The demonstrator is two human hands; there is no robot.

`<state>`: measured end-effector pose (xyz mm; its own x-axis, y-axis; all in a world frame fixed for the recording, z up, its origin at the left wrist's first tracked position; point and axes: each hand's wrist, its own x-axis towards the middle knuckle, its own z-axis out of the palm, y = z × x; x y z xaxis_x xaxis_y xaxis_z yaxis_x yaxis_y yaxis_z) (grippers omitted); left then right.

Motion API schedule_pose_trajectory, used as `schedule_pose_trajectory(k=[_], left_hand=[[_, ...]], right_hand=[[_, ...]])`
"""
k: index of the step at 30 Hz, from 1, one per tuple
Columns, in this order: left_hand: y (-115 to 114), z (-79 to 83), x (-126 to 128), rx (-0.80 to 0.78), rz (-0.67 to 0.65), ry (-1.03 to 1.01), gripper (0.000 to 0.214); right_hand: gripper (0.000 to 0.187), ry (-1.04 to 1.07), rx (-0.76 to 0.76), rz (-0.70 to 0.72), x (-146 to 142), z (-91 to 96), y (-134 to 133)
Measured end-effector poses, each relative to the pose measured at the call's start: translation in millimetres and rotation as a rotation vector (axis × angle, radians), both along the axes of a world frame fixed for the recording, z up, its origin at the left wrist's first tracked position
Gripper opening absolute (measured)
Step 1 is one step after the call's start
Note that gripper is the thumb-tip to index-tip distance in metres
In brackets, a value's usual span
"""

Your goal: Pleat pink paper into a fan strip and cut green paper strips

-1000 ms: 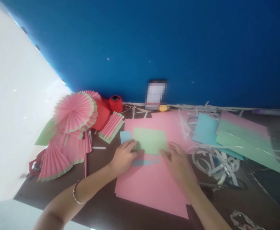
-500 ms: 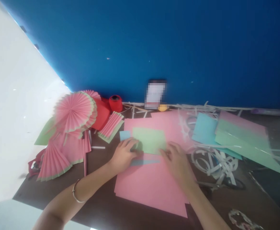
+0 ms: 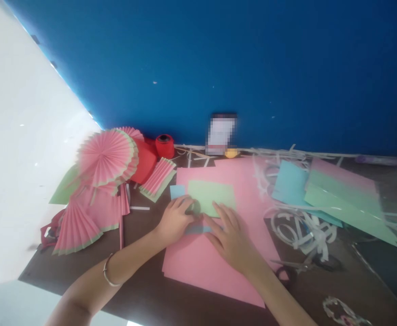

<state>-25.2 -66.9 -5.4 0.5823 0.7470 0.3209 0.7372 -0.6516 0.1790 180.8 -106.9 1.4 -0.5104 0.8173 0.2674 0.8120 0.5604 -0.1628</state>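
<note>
A light green paper [image 3: 215, 194] lies across a larger pink sheet [image 3: 201, 267], with blue paper [image 3: 177, 191] showing at its upper left and along its lower edge. My left hand [image 3: 175, 221] has its fingers bent and its thumb against the green paper's lower left corner, holding it there; the exact grip is partly hidden. My right hand [image 3: 230, 237] rests with fingers stretched and apart, tips on the lower edge of the green paper, close to the left thumb.
Pleated pink fans [image 3: 105, 158] and a small folded strip [image 3: 157, 179] lie left, near a red tape roll [image 3: 165, 147]. A phone [image 3: 221, 133] leans on the blue wall. Right are paper scraps [image 3: 303, 233], scissors [image 3: 307, 265] and a sleeve of coloured sheets [image 3: 351, 199].
My right hand has moved left from the green paper's right corner to the middle of its lower edge, its fingers now stretched. My left hand has stayed in place.
</note>
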Motion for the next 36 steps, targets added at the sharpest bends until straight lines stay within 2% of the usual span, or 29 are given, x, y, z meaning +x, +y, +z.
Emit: schedule_pose_trajectory(k=[8, 29, 36], left_hand=[[0, -0.5, -1, -0.009, 0.01, 0.001, 0.02], [0, 0.8, 0, 0.036, 0.021, -0.023, 0.02], [3, -6.3, -6, -0.102, 0.019, -0.151, 0.021]], right_hand=[[0.039, 0.023, -0.045, -0.055, 5, -2.3, 1], [0.029, -0.016, 0.029, -0.219, 18, 4.6, -4], [0.033, -0.034, 0.042, -0.303, 20, 14.2, -7]])
